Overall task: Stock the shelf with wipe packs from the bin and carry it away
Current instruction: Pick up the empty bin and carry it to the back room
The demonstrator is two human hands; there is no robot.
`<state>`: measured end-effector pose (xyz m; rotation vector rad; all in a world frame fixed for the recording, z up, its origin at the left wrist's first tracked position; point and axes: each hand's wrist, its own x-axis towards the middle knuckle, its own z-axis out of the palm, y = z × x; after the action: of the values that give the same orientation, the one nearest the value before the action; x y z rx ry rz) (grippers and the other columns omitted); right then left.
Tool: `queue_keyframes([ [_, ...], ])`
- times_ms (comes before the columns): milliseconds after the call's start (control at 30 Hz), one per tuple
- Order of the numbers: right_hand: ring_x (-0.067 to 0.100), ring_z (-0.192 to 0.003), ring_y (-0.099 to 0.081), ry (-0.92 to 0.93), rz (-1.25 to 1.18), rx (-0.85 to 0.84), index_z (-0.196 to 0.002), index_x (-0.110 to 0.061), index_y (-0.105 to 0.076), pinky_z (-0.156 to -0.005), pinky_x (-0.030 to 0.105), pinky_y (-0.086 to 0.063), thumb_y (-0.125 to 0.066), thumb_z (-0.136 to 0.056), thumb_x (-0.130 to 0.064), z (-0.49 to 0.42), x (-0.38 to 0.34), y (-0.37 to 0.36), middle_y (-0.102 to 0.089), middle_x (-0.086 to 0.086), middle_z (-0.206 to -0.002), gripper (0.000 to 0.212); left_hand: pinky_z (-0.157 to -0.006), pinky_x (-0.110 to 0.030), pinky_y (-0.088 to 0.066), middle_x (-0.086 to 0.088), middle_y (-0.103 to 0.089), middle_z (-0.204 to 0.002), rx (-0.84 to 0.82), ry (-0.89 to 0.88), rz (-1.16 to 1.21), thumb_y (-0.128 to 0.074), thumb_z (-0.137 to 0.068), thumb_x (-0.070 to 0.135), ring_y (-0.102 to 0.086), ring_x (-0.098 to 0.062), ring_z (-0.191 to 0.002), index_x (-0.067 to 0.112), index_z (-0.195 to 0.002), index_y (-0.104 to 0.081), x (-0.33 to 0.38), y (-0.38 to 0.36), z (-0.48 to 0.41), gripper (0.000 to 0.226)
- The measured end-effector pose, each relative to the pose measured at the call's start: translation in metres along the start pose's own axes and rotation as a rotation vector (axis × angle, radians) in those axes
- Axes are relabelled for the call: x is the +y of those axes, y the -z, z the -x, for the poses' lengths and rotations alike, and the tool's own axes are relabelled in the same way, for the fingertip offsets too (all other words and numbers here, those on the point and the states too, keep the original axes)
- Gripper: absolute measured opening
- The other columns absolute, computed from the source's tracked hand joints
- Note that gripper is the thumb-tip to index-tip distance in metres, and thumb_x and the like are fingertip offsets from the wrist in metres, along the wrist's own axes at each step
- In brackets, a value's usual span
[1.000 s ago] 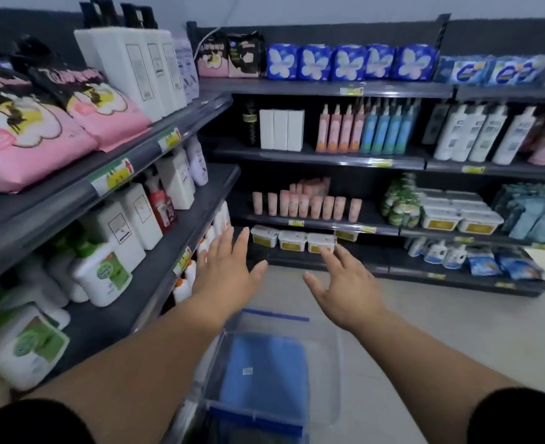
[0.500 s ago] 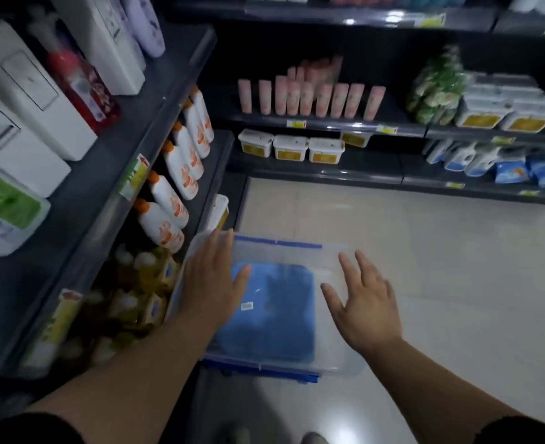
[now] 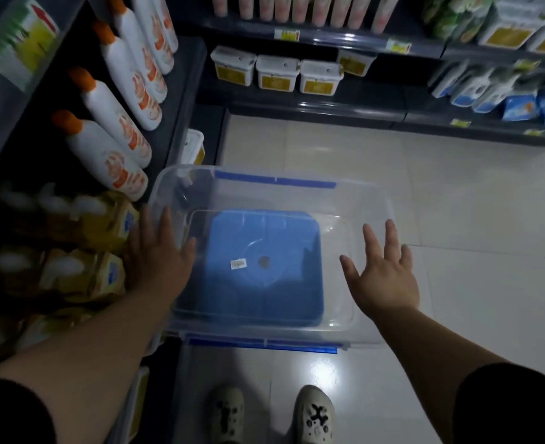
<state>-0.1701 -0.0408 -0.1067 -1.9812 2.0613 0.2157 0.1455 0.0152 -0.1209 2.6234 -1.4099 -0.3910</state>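
Dark shelving (image 3: 312, 105) runs along the far side and left of the clear plastic bin (image 3: 373, 200), which sits on the pale tiled floor (image 3: 457, 193) with blue latches at its near and far rims. Inside the bin lies only a blue panel (image 3: 264, 261) bearing a small white sticker. White tubs (image 3: 276, 73) sit on the shelf beyond the bin. The left hand (image 3: 157, 254) hangs spread at the bin's left rim, holding nothing; the right hand (image 3: 384, 274) hangs spread over its right side, likewise free.
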Motion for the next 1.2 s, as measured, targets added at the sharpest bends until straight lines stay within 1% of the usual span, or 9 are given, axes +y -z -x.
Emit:
queue_keyframes([
  [100, 0.035, -0.137, -0.031, -0.026, -0.047, 0.056, -0.151, -0.036, 0.000, -0.097, 0.046, -0.046, -0.032, -0.093, -0.062, -0.003, 0.000, -0.003, 0.018, -0.007, -0.159, 0.071, -0.110, -0.052, -0.025, -0.008, 0.003, -0.160, -0.061, 0.075, -0.014, -0.048, -0.094, 0.041, -0.015, -0.037, -0.142, 0.026, -0.152, -0.007, 0.001, 0.003, -0.004, 0.072],
  [200, 0.036, -0.122, -0.047, -0.105, -0.112, 0.083, -0.151, -0.035, -0.003, -0.088, 0.044, -0.048, -0.043, -0.093, -0.056, -0.008, 0.003, -0.003, -0.005, 0.005, -0.157, 0.074, -0.103, -0.054, -0.033, -0.014, -0.005, -0.157, -0.127, 0.137, -0.037, -0.044, -0.097, 0.042, -0.022, -0.039, -0.138, 0.031, -0.152, -0.002, -0.001, 0.010, -0.011, 0.071],
  [300, 0.033, -0.121, -0.047, -0.152, -0.134, 0.062, -0.151, -0.035, -0.004, -0.089, 0.043, -0.047, -0.047, -0.093, -0.051, -0.007, 0.006, -0.002, -0.026, 0.010, -0.145, 0.074, -0.097, -0.052, -0.039, -0.020, -0.015, -0.151, -0.153, 0.149, -0.086, -0.042, -0.097, 0.044, -0.034, -0.042, -0.129, 0.034, -0.152, -0.001, 0.002, 0.016, -0.010, 0.069],
  [500, 0.031, -0.108, -0.055, -0.230, -0.299, 0.118, -0.151, -0.040, -0.008, -0.083, 0.038, -0.046, -0.038, -0.098, -0.043, 0.003, 0.030, 0.053, -0.032, 0.007, -0.140, 0.060, -0.097, -0.050, -0.038, -0.019, -0.025, -0.145, -0.042, 0.063, 0.020, -0.042, -0.097, 0.043, -0.037, -0.040, -0.125, 0.039, -0.151, -0.001, 0.045, 0.061, -0.002, 0.067],
  [633, 0.022, -0.079, -0.046, -0.266, -0.393, 0.176, -0.151, -0.040, -0.010, -0.072, 0.031, -0.038, -0.033, -0.101, -0.040, 0.019, 0.059, 0.126, -0.036, 0.007, -0.133, 0.055, -0.089, -0.048, -0.042, -0.021, -0.041, -0.130, 0.034, -0.072, 0.164, -0.046, -0.096, 0.032, -0.047, -0.041, -0.111, 0.038, -0.150, -0.011, 0.085, 0.119, -0.002, 0.064],
  [900, 0.017, -0.062, -0.041, -0.327, -0.535, 0.444, -0.148, -0.042, -0.023, -0.070, 0.033, -0.037, -0.038, -0.101, -0.033, 0.066, 0.156, 0.298, -0.041, 0.009, -0.105, 0.050, -0.083, -0.038, -0.040, -0.018, -0.047, -0.121, 0.106, -0.357, 0.269, -0.046, -0.097, 0.034, -0.051, -0.035, -0.103, 0.042, -0.148, -0.015, 0.223, 0.254, 0.015, 0.060],
  [1000, 0.026, -0.074, -0.049, -0.358, -0.538, 0.503, -0.148, -0.040, -0.024, -0.072, 0.033, -0.034, -0.038, -0.102, -0.025, 0.090, 0.205, 0.350, -0.050, 0.017, -0.108, 0.051, -0.078, -0.034, -0.038, -0.022, -0.049, -0.124, 0.111, -0.487, 0.320, -0.053, -0.094, 0.022, -0.053, -0.035, -0.100, 0.040, -0.148, -0.020, 0.284, 0.293, 0.027, 0.066],
  [1133, 0.036, -0.100, -0.056, -0.413, -0.567, 0.584, -0.148, -0.039, -0.026, -0.075, 0.033, -0.037, -0.041, -0.100, -0.021, 0.129, 0.271, 0.400, -0.058, 0.021, -0.116, 0.053, -0.106, -0.039, -0.028, -0.021, -0.035, -0.147, 0.185, -0.668, 0.358, -0.061, -0.090, 0.018, -0.030, -0.037, -0.136, 0.034, -0.148, -0.029, 0.367, 0.322, 0.052, 0.068],
  [1200, 0.036, -0.098, -0.058, -0.453, -0.580, 0.635, -0.148, -0.039, -0.027, -0.075, 0.033, -0.040, -0.041, -0.100, -0.021, 0.148, 0.302, 0.419, -0.060, 0.021, -0.117, 0.053, -0.096, -0.038, -0.036, -0.022, -0.047, -0.132, 0.179, -0.701, 0.401, -0.060, -0.090, 0.019, -0.043, -0.038, -0.123, 0.038, -0.145, -0.032, 0.410, 0.332, 0.073, 0.064],
])
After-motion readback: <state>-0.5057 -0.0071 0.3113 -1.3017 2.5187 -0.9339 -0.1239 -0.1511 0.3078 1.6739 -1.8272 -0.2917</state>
